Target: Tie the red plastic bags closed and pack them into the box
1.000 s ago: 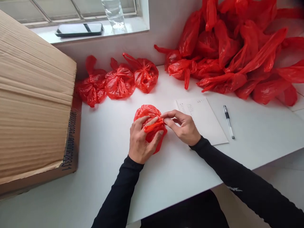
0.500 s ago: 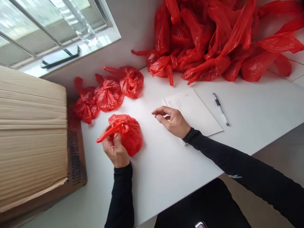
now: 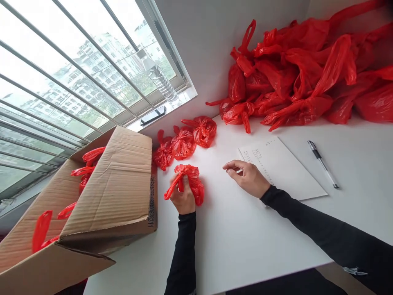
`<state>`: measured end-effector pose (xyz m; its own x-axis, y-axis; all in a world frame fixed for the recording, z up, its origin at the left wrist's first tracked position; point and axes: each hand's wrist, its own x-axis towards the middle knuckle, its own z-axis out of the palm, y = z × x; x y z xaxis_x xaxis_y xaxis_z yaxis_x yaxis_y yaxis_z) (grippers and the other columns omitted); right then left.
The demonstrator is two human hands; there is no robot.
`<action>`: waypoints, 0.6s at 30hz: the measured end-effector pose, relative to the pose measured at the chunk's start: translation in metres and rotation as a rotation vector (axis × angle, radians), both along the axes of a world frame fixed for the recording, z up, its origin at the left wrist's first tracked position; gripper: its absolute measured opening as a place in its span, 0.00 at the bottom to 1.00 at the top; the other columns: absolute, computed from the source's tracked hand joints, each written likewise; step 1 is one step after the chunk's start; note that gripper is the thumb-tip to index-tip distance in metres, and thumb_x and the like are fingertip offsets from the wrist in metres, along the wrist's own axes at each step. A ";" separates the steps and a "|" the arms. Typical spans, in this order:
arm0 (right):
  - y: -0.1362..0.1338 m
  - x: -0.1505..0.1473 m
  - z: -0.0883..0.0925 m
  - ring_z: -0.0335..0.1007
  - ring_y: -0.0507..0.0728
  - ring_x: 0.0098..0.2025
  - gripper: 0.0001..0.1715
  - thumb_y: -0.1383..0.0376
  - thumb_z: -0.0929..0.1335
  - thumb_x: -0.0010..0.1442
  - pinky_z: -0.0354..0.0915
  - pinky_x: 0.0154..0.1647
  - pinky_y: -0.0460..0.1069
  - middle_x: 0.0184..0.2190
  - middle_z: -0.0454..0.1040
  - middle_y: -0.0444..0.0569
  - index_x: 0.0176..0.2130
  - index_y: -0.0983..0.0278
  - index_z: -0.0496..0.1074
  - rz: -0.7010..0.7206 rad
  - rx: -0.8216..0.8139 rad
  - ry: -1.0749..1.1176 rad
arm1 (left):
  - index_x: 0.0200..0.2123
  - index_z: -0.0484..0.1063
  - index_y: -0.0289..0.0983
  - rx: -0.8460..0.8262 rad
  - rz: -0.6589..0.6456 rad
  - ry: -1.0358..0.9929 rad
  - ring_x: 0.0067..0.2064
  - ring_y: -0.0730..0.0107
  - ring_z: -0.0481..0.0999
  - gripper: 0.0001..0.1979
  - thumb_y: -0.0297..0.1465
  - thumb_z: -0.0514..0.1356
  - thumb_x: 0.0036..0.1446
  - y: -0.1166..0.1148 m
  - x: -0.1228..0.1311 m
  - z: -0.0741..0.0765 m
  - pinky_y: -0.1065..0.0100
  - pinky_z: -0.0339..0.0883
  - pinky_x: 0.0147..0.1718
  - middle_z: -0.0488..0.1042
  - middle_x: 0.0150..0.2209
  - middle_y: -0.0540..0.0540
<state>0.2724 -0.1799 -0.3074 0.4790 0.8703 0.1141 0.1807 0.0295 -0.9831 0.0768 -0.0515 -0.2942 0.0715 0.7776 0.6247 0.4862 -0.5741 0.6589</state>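
Note:
My left hand (image 3: 183, 198) is closed on a knotted red plastic bag (image 3: 195, 184), thumb pressed near the knot and a twisted handle poking out past the fingers. What the bag contains is hidden. My right hand (image 3: 247, 176) is held over the table beside the notebook (image 3: 291, 174), fingers loosely curled, a small gap between thumb and forefinger, nothing in it. Three more tied red bags (image 3: 183, 143) sit in a row against the wall, beyond my left hand. Handwriting covers part of the notebook's page.
An open cardboard box (image 3: 113, 184) with red bags inside stands at the left. A large heap of red bags (image 3: 294, 73) fills the back right. A pen (image 3: 322, 164) lies right of the notebook. On the windowsill are a phone (image 3: 152, 116) and a clear bottle (image 3: 162, 84).
The view has swung left and up, bringing the box's inside and more of the window into sight. My left hand now grips the bag closer in. The right hand keeps its pose.

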 end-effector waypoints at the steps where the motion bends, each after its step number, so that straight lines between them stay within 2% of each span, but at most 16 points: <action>1: 0.000 -0.001 0.000 0.76 0.53 0.41 0.10 0.66 0.67 0.63 0.72 0.42 0.49 0.41 0.80 0.42 0.42 0.58 0.78 0.005 -0.001 -0.002 | 0.48 0.74 0.38 0.026 0.040 -0.005 0.51 0.57 0.78 0.12 0.36 0.60 0.64 0.009 -0.005 0.006 0.52 0.69 0.55 0.78 0.47 0.41; 4: -0.001 -0.005 -0.001 0.75 0.54 0.41 0.10 0.64 0.66 0.63 0.72 0.43 0.50 0.40 0.80 0.43 0.42 0.58 0.78 0.021 -0.014 -0.006 | 0.51 0.72 0.36 0.066 0.138 0.039 0.58 0.53 0.73 0.14 0.32 0.57 0.63 0.030 -0.021 0.020 0.48 0.64 0.60 0.75 0.52 0.37; 7: -0.001 -0.009 -0.001 0.75 0.54 0.40 0.10 0.63 0.66 0.64 0.72 0.43 0.51 0.39 0.80 0.43 0.41 0.58 0.78 0.036 -0.030 -0.012 | 0.58 0.68 0.32 0.062 0.199 0.133 0.63 0.44 0.67 0.24 0.28 0.59 0.57 0.036 -0.029 0.020 0.40 0.57 0.63 0.70 0.58 0.30; 9: 0.000 -0.011 -0.001 0.75 0.54 0.38 0.11 0.62 0.66 0.64 0.72 0.42 0.51 0.40 0.80 0.44 0.41 0.58 0.78 0.045 -0.042 -0.021 | 0.63 0.64 0.31 0.064 0.188 0.209 0.65 0.42 0.63 0.31 0.28 0.60 0.55 0.035 -0.029 0.012 0.41 0.52 0.65 0.66 0.63 0.29; 12: 0.000 -0.013 -0.002 0.74 0.54 0.37 0.11 0.60 0.65 0.65 0.72 0.42 0.51 0.41 0.80 0.43 0.41 0.57 0.78 0.057 -0.067 -0.034 | 0.65 0.62 0.31 0.056 0.152 0.288 0.68 0.42 0.59 0.34 0.30 0.61 0.55 0.040 -0.028 -0.004 0.43 0.49 0.67 0.62 0.66 0.29; 15: 0.000 -0.013 -0.002 0.74 0.54 0.38 0.11 0.59 0.66 0.65 0.72 0.43 0.51 0.43 0.79 0.43 0.41 0.56 0.78 0.062 -0.092 -0.034 | 0.62 0.65 0.27 0.017 0.179 0.289 0.65 0.35 0.61 0.31 0.31 0.61 0.55 0.052 -0.032 -0.020 0.36 0.51 0.64 0.66 0.62 0.24; 18: 0.000 -0.014 -0.002 0.74 0.54 0.38 0.11 0.58 0.66 0.65 0.72 0.43 0.51 0.43 0.79 0.43 0.41 0.57 0.78 0.063 -0.112 -0.031 | 0.54 0.72 0.28 0.010 0.170 0.247 0.60 0.37 0.68 0.22 0.31 0.59 0.57 0.055 -0.039 -0.028 0.34 0.56 0.60 0.73 0.53 0.25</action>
